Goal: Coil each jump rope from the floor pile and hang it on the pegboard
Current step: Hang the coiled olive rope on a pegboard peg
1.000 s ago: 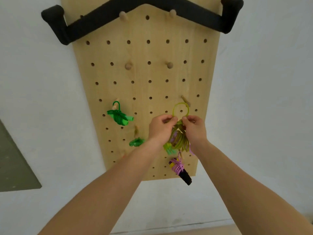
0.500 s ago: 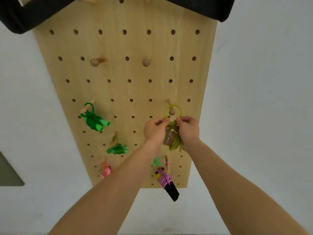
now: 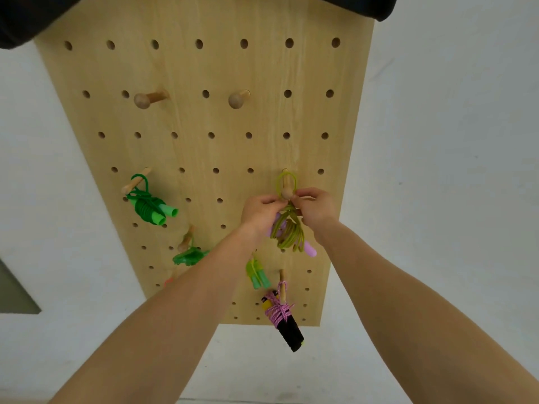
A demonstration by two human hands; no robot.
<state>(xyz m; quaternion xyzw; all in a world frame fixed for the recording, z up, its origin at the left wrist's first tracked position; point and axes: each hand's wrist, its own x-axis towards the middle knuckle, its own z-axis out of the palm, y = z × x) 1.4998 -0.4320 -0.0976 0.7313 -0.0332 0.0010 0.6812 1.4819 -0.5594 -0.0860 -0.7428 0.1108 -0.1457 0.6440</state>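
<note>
Wooden pegboard [image 3: 204,68] is mounted on a white wall [image 3: 452,141] and seen from below. The olive-green jump rope [image 3: 289,231] is coiled into a bundle, its lilac handles [image 3: 309,248] projecting at the lower end. Its top loop passes around a wooden peg [image 3: 286,190] on the right side of the board, and the bundle hangs directly beneath that peg. Left hand [image 3: 260,212] has fingers curled and pinches the rope at the top of the bundle, just below the peg's knob. Right hand [image 3: 317,209] is likewise curled, pinching the same rope from the opposite side; the two sets of fingertips sit close together. Other items hung on pegs: a dark green rope [image 3: 147,206] at the left, a green bundle [image 3: 189,256] below it, a light green bundle [image 3: 256,274] partly behind the left forearm, and a pink rope with black handle [image 3: 282,314] at the board's lower edge. Two bare pegs [image 3: 238,99] stand in an upper row. A black padded bar [image 3: 17,21] crosses the top.
</note>
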